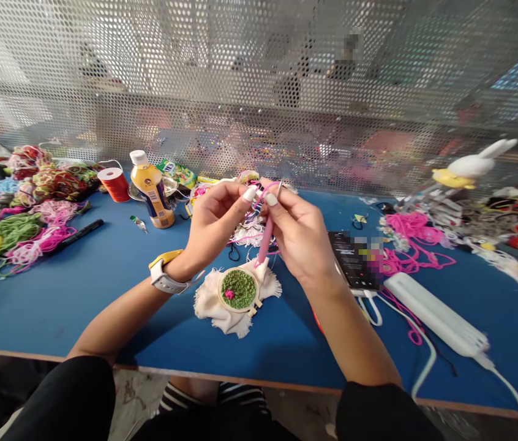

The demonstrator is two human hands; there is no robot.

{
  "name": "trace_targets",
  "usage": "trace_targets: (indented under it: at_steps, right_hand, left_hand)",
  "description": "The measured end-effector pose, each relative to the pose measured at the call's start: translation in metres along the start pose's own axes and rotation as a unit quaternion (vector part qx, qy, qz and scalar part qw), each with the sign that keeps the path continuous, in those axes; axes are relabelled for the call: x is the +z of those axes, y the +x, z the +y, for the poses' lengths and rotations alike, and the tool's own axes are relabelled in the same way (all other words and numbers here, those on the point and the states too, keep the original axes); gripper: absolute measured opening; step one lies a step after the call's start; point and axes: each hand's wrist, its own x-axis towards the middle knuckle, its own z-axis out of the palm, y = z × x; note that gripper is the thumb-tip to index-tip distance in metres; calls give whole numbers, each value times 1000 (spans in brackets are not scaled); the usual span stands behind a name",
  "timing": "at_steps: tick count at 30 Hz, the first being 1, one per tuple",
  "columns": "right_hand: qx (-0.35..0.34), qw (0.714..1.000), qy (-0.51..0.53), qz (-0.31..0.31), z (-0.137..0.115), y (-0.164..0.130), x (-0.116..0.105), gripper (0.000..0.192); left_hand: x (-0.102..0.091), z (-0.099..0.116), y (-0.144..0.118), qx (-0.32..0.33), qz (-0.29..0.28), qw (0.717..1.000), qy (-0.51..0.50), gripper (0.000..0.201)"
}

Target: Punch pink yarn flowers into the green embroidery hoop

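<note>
The left hand point(215, 217) and the right hand point(298, 236) are raised together above the table, fingertips almost meeting. The right hand is closed around a pink punch needle point(266, 240), held nearly upright with its tip pointing down toward the work below. The left hand pinches a strand of pink thread point(269, 187) at the tool's upper end, just beside the right thumb (whether the thread already runs into the tool is too fine to tell). A white watch point(165, 280) sits on the left wrist.

Directly below the hands, a little nearer the body, lies a small embroidery hoop point(239, 290) on frayed cream cloth point(210, 303), filled with green stitching and one pink spot. The needle's long axis points almost straight at it, and the right hand is the nearer.

Further out on the blue table point(79, 288): a yellow bottle point(151, 191) and an orange spool point(114, 182) to the left, heaps of coloured yarn point(29, 236) beyond, a black marker point(79, 231), a phone point(355, 260) and a white power strip point(433, 312) to the right.
</note>
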Motion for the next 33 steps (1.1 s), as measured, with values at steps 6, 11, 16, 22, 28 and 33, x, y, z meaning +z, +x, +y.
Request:
trace_targets:
  at_steps: [6, 11, 16, 22, 28, 33]
  right_hand:
    - [-39, 999, 12, 18, -5, -3, 1, 27]
    - [-45, 999, 18, 8, -6, -1, 2, 18]
    - [-64, 998, 10, -3, -6, -2, 3, 15]
    - [-74, 997, -22, -6, -4, -3, 4, 14]
    - [-75, 997, -9, -6, -2, -5, 3, 13]
    - [-77, 997, -24, -4, -2, -5, 4, 13]
  left_hand:
    - [-5, 11, 0, 11, -25, 999, 19, 23]
    - [-6, 21, -4, 44, -16, 998, 29, 19]
    - [-5, 27, -5, 29, -37, 998, 39, 19]
    - [-7, 26, -6, 2, -36, 999, 33, 22]
    - [-7, 25, -6, 1, -26, 999, 30, 22]
    - [-7, 24, -6, 3, -24, 999, 34, 24]
